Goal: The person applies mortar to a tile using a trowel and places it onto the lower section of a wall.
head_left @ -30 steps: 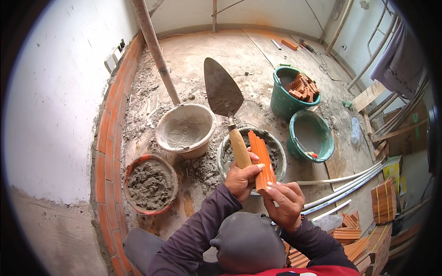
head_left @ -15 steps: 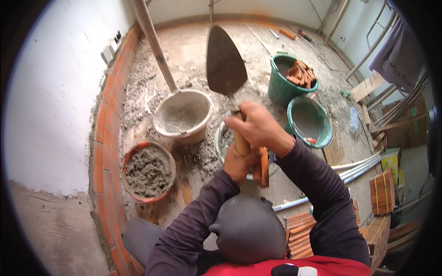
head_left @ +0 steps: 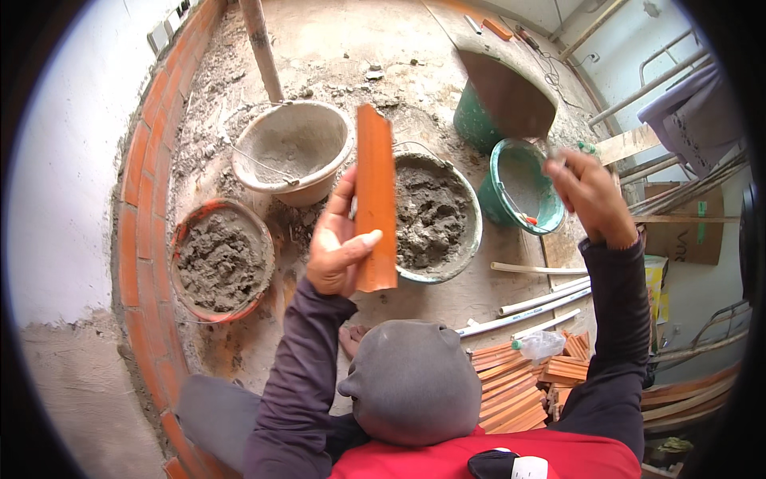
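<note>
My left hand (head_left: 333, 249) grips a thin orange brick strip (head_left: 375, 191), held upright with its broken end at the top. The thumb lies across its face and the fingers are behind it. Raised at the right, my right hand (head_left: 592, 195) is closed round the handle of a trowel, mostly hidden by the fingers. The trowel's dark pointed blade (head_left: 511, 94) tips up to the left, in front of a green bucket (head_left: 471, 116). Just behind the brick strip stands a bucket of grey mortar (head_left: 435, 211).
A reddish tub of mortar (head_left: 223, 259) and a whitish bucket (head_left: 295, 144) stand left, near a low brick course (head_left: 144, 199) along the wall. To the right are a smaller green bucket (head_left: 523, 188), white pipes (head_left: 527, 307) and stacked brick strips (head_left: 507, 387). A pole (head_left: 262, 52) rises behind.
My hands have moved apart from each other. The trowel has swung right with my right hand, while my left hand has brought the brick strip up and to the left, turned upright.
</note>
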A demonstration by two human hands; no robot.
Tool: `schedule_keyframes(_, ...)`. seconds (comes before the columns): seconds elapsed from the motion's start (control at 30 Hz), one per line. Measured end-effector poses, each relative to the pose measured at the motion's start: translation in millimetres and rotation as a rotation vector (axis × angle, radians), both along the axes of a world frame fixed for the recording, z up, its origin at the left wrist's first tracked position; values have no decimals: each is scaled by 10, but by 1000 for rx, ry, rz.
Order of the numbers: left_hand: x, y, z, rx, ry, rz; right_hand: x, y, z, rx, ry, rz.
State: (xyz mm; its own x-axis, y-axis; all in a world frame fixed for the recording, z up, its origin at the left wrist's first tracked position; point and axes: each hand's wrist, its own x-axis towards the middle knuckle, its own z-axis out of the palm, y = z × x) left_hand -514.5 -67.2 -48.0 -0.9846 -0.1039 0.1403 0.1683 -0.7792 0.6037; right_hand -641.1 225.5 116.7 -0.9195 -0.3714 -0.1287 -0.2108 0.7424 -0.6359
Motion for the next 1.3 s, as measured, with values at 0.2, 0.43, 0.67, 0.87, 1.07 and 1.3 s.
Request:
schedule_keyframes(0.2, 94, -492, -40, 41, 118, 102, 162, 363, -291, 782, 233, 343)
schedule_keyframes(0.43, 249, -830, 358, 182, 339, 328, 172, 9, -264, 1111, 436, 492)
schedule_keyframes(0.67, 411, -1023, 472, 216, 395, 422, 49, -201, -608, 1240, 621, 587)
schedule_keyframes(0.87, 495, -1199, 378, 172, 373, 323, 166, -307, -645, 1256, 563, 695)
schedule_keyframes(1.07, 547, -1219, 431, 156, 301, 412, 223, -440, -682, 1324, 516, 821)
schedule_keyframes(1.3, 485, -1220, 376, 148, 338, 349, 11, -486, -606, 1249, 619, 746)
